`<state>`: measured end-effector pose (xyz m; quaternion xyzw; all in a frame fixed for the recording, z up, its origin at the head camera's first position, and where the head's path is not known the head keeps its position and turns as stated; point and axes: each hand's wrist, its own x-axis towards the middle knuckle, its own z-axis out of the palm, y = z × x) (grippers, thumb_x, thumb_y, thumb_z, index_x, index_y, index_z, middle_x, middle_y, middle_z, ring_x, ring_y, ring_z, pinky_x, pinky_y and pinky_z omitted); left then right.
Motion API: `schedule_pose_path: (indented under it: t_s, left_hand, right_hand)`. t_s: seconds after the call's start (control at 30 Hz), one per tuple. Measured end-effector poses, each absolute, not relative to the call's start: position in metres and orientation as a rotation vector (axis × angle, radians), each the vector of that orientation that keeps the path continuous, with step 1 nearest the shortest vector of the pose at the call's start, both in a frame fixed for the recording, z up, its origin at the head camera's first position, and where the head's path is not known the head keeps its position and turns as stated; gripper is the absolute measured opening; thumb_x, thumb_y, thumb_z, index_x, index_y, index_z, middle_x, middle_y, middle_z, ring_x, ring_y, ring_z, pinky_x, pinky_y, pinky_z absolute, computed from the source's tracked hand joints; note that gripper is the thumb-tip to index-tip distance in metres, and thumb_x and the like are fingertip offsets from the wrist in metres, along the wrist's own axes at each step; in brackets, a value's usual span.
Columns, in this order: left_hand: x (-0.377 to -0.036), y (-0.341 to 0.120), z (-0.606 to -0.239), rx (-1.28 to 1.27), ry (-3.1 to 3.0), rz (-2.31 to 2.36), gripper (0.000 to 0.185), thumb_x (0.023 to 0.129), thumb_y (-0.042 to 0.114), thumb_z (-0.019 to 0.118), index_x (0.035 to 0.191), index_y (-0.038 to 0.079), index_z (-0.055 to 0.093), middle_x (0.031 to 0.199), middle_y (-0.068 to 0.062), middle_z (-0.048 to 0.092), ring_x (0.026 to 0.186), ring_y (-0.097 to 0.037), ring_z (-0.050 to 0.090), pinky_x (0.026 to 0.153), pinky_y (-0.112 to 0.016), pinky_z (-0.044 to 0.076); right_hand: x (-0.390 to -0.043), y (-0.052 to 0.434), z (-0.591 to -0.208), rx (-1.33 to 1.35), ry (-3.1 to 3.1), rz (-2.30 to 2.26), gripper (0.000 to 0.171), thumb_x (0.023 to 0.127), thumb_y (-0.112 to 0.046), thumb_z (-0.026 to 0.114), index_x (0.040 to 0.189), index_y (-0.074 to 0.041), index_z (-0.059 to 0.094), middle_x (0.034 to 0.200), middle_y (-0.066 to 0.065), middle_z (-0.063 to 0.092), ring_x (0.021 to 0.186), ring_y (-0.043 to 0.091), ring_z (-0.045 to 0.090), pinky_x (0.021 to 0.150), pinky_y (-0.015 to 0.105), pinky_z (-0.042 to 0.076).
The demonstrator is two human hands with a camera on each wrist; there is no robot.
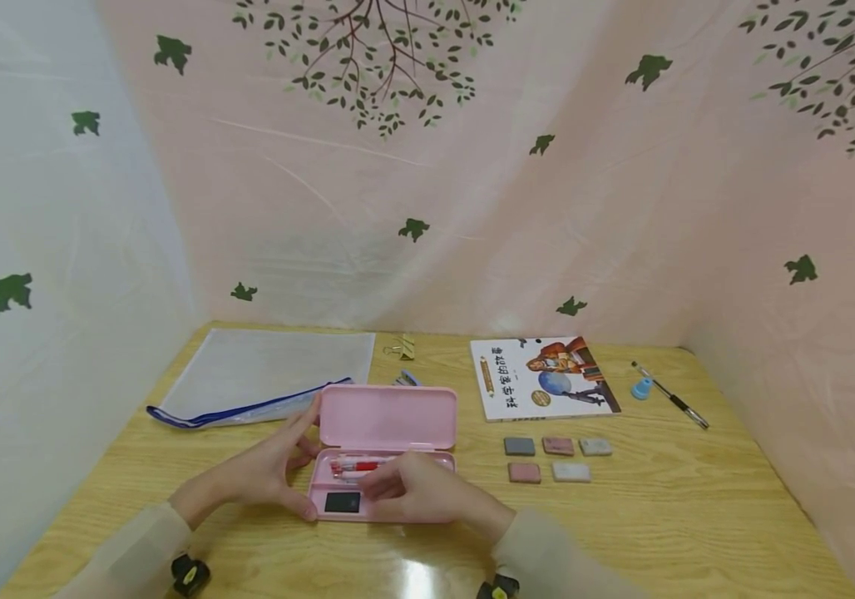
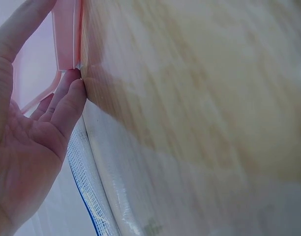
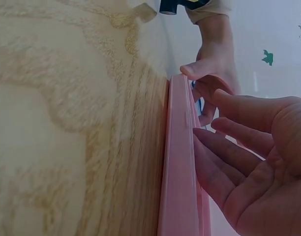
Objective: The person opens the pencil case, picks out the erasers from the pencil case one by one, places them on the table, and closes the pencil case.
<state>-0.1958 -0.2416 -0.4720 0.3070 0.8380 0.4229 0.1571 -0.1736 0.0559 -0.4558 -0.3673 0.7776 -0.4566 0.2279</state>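
Observation:
A pink pencil case [image 1: 388,416] lies with its lid raised. Its back compartment holds red and white pens [image 1: 368,467]; a black rectangular eraser [image 1: 342,502] lies at the left of the front compartment. My left hand [image 1: 272,467] grips the case's left end, thumb at the front corner and fingers by the hinge and lid; the left wrist view shows those fingers against the pink edge. Over the case's middle, my right hand [image 1: 420,489] reaches in with extended fingers, right of the black eraser. In the right wrist view the front wall partly covers those fingers, and nothing shows between them and the thumb.
Several grey, pink and white erasers [image 1: 524,473] lie in two rows to the right. Behind them is a book [image 1: 543,379]. Farther right are a blue cone-shaped piece [image 1: 641,388] and a black pen [image 1: 670,395]. A zip pouch [image 1: 270,366], binder clip [image 1: 402,347] and blue-grey object [image 1: 407,378] lie behind.

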Motion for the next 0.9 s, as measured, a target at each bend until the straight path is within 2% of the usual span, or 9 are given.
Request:
schedule_pose_path:
  t_s: [0.43,0.7,0.9]
  left_hand:
    - [-0.197,-0.242,-0.474,0.884,2.391,1.216,0.145,0.069,0.034,0.096,0.162,0.023,-0.016,0.153,-0.012,0.025,0.121,-0.026,0.054,0.108,-0.045,0.045]
    - [-0.198,-0.242,-0.474,0.868,2.382,1.22,0.143,0.071,0.032,0.095,0.161,0.025,-0.016,0.154,-0.012,0.023,0.122,-0.025,0.053,0.108,-0.046,0.044]
    - [-0.198,-0.242,-0.474,0.875,2.376,1.231,0.143,0.071,0.031,0.095,0.162,0.026,-0.015,0.154,-0.013,0.023,0.122,-0.026,0.053,0.108,-0.048,0.044]
  right_hand:
    - [-0.169,0.049,-0.45,-1.087,2.228,-1.129,0.039,0.094,-0.011,0.073,0.132,-0.003,0.067,0.115,0.001,0.074,0.095,-0.004,0.065,0.085,0.014,0.054]
    - [-0.168,0.046,-0.451,-1.169,2.281,-1.061,0.036,0.095,-0.014,0.073,0.13,-0.008,0.07,0.115,-0.005,0.072,0.094,-0.003,0.063,0.086,0.014,0.052]
    - [-0.168,0.043,-0.452,-1.097,2.201,-1.178,0.032,0.094,-0.01,0.073,0.126,-0.004,0.07,0.117,-0.001,0.072,0.101,0.001,0.066,0.089,0.015,0.053]
